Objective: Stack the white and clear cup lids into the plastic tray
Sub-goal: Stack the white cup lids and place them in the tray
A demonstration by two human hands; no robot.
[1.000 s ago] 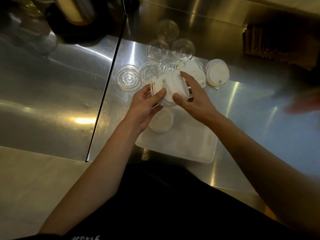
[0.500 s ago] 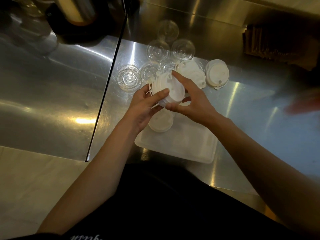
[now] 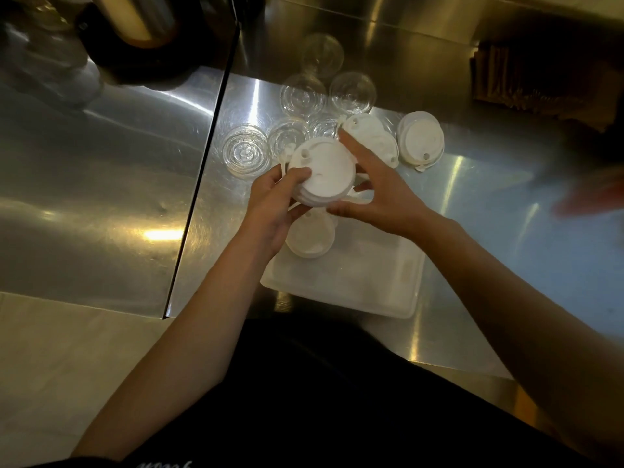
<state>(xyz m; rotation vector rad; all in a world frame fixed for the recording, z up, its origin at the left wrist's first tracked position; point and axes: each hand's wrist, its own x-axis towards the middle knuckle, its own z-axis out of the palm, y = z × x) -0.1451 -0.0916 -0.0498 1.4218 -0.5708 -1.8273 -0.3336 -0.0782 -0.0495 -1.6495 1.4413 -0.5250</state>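
Note:
Both hands hold a stack of white cup lids (image 3: 326, 172) above the far left corner of the plastic tray (image 3: 381, 292). My left hand (image 3: 273, 204) grips the stack's left side with the thumb on top. My right hand (image 3: 381, 194) holds its right side, fingers spread along the rim. One white lid (image 3: 309, 239) lies inside the tray under the stack. More white lids (image 3: 420, 141) and a second white pile (image 3: 374, 138) lie on the counter beyond. Several clear lids (image 3: 246, 155) sit further back and left.
The steel counter (image 3: 101, 184) has a dark seam (image 3: 202, 184) left of the tray. A dark round appliance (image 3: 135, 35) stands at the far left. Brown paper items (image 3: 540, 76) lie at the far right. A blurred reddish shape (image 3: 591, 194) shows at the right edge.
The stack of white lids has turned in my hands so its flat top faces up again. My right fingers shifted along the rim. The tray and counter lids stayed put.

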